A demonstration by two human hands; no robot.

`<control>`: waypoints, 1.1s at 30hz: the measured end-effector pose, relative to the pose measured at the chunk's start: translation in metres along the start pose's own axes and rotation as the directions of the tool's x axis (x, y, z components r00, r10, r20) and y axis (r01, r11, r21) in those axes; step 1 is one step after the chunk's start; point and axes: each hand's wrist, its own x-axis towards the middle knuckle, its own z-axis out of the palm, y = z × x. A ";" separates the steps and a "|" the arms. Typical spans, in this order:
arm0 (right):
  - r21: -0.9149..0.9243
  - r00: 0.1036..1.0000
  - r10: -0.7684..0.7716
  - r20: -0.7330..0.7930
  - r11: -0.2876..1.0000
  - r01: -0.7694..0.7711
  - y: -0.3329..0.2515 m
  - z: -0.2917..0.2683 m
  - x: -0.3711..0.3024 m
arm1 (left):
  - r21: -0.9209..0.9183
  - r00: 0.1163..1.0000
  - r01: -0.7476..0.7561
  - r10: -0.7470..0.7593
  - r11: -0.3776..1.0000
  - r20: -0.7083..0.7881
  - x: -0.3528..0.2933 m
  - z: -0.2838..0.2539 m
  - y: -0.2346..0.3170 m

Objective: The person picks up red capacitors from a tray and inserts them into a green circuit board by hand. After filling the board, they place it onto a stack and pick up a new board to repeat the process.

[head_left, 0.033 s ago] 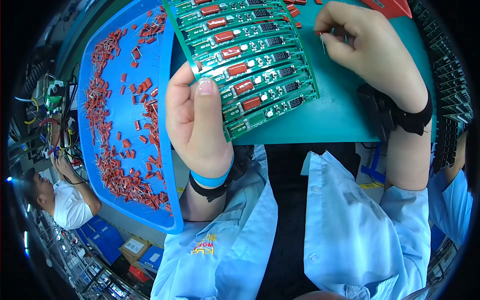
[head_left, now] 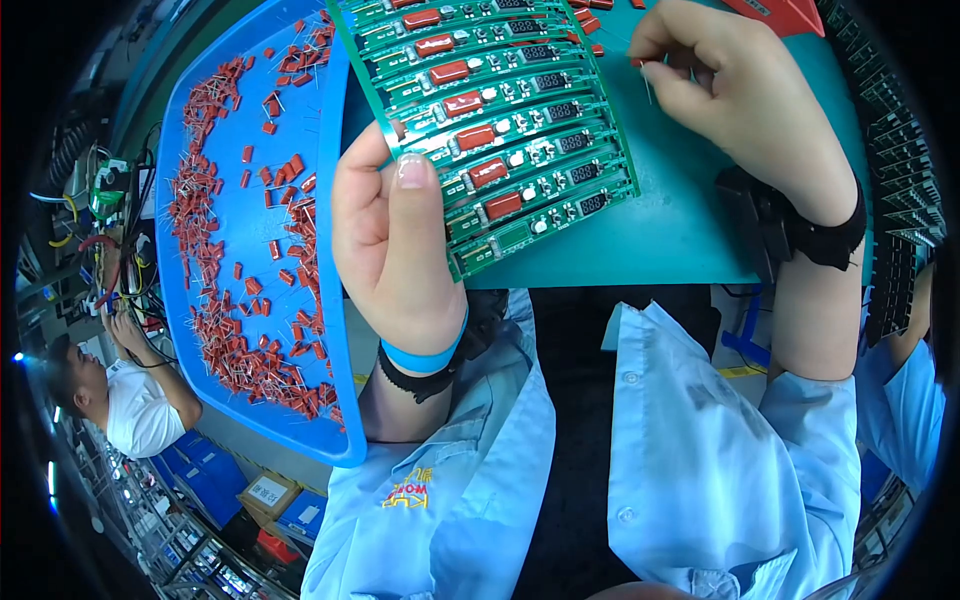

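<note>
My left hand [head_left: 395, 230] grips a green circuit board panel [head_left: 520, 110] by its left edge, thumb on top. The panel is tilted up and made of several parallel strips. Most visible strips carry a red capacitor [head_left: 488, 173] with white blobs near it and a small dark digit display [head_left: 573, 142]. On the nearest strip, no red capacitor shows. To the right of the panel, my right hand [head_left: 715, 80] is closed in a pinch on a small red capacitor [head_left: 637, 63]. One thin wire lead points down from it; the fingers cover most of its body.
A blue tray [head_left: 352, 400] with many loose red capacitors stands at the left. More capacitors lie on the green mat [head_left: 680, 220] behind the panel. A red bin [head_left: 785, 14] sits at the far right, beside stacked boards [head_left: 900, 150]. Another person [head_left: 150, 410] works at the left.
</note>
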 end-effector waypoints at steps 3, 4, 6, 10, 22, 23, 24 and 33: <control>0.139 0.977 -0.180 -0.112 0.971 0.195 -0.001 0.000 -0.006 | 0.004 1.000 0.008 -0.008 1.000 -0.003 -0.002 -0.001 0.002; 0.148 0.976 -0.191 -0.106 0.968 0.205 -0.005 0.004 -0.006 | 0.014 1.000 0.006 -0.005 1.000 -0.015 -0.004 -0.004 0.002; 0.149 0.959 -0.249 -0.134 0.952 0.268 -0.020 0.011 -0.008 | 0.005 0.999 0.034 -0.034 0.999 -0.005 -0.006 -0.011 0.003; 0.186 0.946 -0.296 -0.136 0.930 0.317 -0.036 0.024 -0.013 | 0.000 0.999 0.053 -0.053 0.999 0.000 -0.011 -0.021 0.005; 0.275 0.789 -0.609 -0.079 0.748 0.605 -0.044 0.071 -0.019 | 0.048 1.000 0.013 -0.014 0.999 0.022 -0.023 -0.047 0.004; 0.242 0.758 -0.646 -0.092 0.724 0.646 -0.045 0.073 -0.019 | 0.071 1.000 -0.003 0.002 0.997 0.014 -0.023 -0.050 0.001; 0.252 0.754 -0.651 -0.087 0.718 0.649 -0.047 0.075 -0.017 | 0.077 1.000 0.000 0.000 0.997 0.002 -0.018 -0.053 -0.007; 0.229 0.716 -0.693 -0.084 0.686 0.690 -0.051 0.083 -0.018 | 0.055 0.961 0.203 -0.188 0.978 -0.203 -0.033 -0.020 0.019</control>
